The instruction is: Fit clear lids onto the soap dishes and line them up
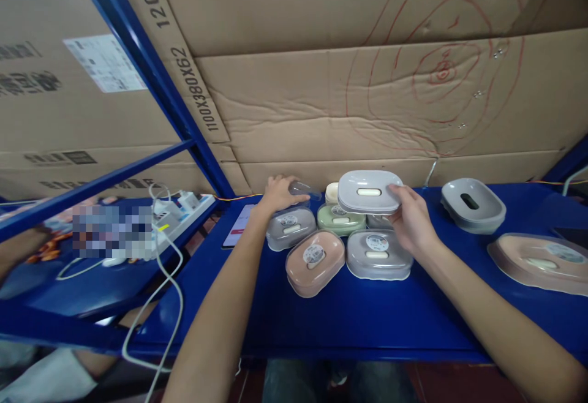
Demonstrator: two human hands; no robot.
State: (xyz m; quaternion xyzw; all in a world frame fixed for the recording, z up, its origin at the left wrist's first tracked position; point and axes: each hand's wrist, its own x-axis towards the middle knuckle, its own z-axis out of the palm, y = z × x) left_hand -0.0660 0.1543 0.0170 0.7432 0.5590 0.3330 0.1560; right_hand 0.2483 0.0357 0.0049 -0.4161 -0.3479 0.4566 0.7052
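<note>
The right hand (412,219) is grasping a grey tray (370,192) by its right edge, holding it raised over the cluster of soap boxes; the left hand (278,193) is closing around a clear lid (304,190) just behind the grey box (290,228). To do this well, in my judgement, the tray should be kept level and the lid gripped by its rim, since clear plastic is looking slippery; the two should be lined up by their long sides before being pressed together.

Going from large to small: cardboard sheets (349,103) are forming the back wall, scrawled with red rings; a blue shelf (349,317) is carrying everything; a blue strut (151,66) is slanting across the left; a pink box (537,262) is lying at the far right; a grey base (473,205) is sitting behind it; a second pink box (315,262), a lidded grey box (379,254) and a green box (340,218) are crowding the middle; a power strip (184,207) is trailing white cable (156,305).
</note>
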